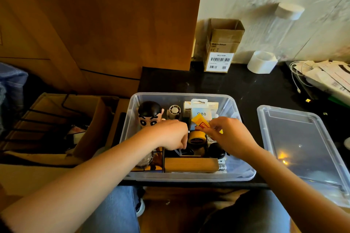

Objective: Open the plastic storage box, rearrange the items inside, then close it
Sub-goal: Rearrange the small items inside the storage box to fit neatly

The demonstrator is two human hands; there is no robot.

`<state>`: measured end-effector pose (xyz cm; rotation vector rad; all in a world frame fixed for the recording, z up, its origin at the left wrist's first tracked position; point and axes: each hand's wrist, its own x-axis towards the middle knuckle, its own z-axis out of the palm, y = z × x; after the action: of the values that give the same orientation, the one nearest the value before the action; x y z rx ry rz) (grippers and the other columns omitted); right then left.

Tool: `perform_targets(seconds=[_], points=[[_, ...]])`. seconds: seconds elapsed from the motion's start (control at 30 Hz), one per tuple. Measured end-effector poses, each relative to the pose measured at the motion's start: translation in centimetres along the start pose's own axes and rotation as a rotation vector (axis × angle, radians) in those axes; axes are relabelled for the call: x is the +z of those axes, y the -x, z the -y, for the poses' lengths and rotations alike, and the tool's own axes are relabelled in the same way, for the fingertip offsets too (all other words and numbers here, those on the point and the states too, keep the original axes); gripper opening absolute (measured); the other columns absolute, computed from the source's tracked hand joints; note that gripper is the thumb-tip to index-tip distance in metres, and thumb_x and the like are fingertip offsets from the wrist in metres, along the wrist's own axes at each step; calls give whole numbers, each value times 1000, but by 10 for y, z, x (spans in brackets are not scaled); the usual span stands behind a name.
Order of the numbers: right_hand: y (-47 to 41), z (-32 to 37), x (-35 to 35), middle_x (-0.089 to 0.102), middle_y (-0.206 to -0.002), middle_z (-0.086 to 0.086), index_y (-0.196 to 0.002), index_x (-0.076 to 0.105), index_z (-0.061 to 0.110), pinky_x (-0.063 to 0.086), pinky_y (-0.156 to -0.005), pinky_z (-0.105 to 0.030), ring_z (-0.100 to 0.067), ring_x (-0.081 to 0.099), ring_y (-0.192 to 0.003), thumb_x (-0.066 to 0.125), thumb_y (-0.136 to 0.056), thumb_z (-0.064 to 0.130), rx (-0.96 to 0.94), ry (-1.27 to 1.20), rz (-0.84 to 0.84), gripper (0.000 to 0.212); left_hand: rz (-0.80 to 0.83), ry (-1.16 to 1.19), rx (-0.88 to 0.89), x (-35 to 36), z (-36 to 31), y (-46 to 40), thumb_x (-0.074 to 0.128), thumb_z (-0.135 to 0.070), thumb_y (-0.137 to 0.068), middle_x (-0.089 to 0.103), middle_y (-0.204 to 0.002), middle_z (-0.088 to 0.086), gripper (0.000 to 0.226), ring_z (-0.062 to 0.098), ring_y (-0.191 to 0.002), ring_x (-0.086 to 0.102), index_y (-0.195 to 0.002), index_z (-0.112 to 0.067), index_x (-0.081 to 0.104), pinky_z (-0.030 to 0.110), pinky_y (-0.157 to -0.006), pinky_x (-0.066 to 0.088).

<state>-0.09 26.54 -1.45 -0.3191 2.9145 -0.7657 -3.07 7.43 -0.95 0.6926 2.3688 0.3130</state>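
While right-hand fingers point(214, 126) pinch a yellow packet point(198, 122), the clear box point(244, 173) stands lidless.

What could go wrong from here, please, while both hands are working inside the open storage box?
1. The storage box sits at the table's near edge, its front rim about level with it; pressing down or tugging could tip it toward the lap.
2. The right hand only pinches the yellow packet, so it might slip into the clutter.
3. The left hand reaches down beside the yellow tape roll, and could knock the cartoon figure.
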Motion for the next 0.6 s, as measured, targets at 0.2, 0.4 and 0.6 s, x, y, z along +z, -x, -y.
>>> perform_targets(seconds=[0.2, 0.4, 0.6], points=[[-6, 0, 4, 69, -89, -1, -93, 69, 16, 55, -75, -34, -14, 63, -79, 59, -87, 38, 37, -29, 24, 25, 122, -138, 50, 12, -4, -23, 52, -14, -96, 55, -134, 1, 37, 20, -116, 53, -131, -24, 56, 26, -81, 43], [-13, -4, 5, 70, -89, -4, -88, 67, 14, 52, -77, -25, -16, 65, -82, 59, -89, 30, 45, -38, 41, 18, 81, -116, 49, 20, -4, -30, 58, -17, -93, 61, -124, 3, 28, 19, -108, 58, -120, -19, 65, 32, -89, 50], [-13, -6, 5, 67, -93, -7, -93, 60, 12, 53, -77, -29, -19, 62, -82, 55, -92, 27, 41, -3, 34, 16, 55, -128, 20, 25, -7, -37, 61, -13, -91, 62, -122, 3, 26, 21, -113, 56, -116, -16, 67, 31, -88, 46]])
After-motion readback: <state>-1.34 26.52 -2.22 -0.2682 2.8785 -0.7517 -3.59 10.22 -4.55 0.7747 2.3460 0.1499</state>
